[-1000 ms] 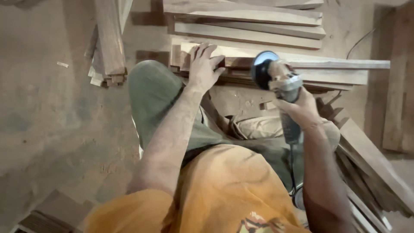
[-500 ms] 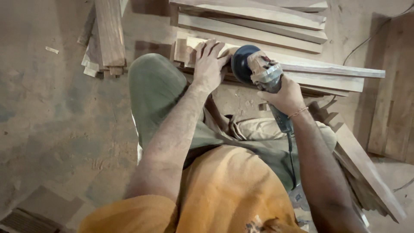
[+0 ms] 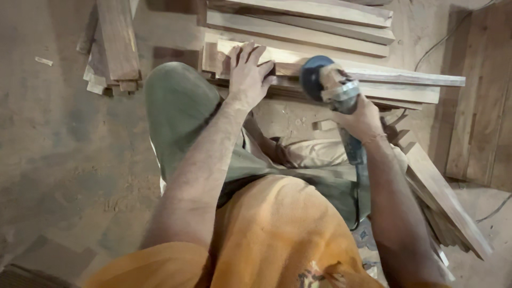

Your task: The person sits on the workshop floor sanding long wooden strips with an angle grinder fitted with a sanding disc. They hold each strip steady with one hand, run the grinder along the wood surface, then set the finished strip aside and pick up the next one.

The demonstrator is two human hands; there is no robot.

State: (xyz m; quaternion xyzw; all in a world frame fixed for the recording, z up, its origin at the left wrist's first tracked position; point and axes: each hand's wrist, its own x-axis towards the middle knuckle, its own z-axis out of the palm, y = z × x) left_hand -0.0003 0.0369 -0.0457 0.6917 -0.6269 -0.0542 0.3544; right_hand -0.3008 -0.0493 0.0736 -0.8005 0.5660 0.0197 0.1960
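My left hand (image 3: 248, 74) presses flat on the near end of a long wooden plank (image 3: 405, 80) that lies across a low stack in front of my knee. My right hand (image 3: 362, 117) grips the body of an angle grinder (image 3: 330, 88). Its dark round disc (image 3: 311, 77) rests on the plank just right of my left fingertips. The grinder's cable runs down along my right forearm. My bent knee in green trousers (image 3: 178, 106) sits under my left arm.
More planks (image 3: 298, 26) lie stacked beyond the worked one. A bundle of short boards (image 3: 114, 42) lies at the upper left on the dusty floor (image 3: 58, 160). Slanted boards (image 3: 442, 197) lean at my right, and a wide panel (image 3: 480, 106) stands at the far right.
The grinder has slid leftwards along the plank, from well right of my left hand to close beside its fingertips. My left hand stays pressed on the plank.
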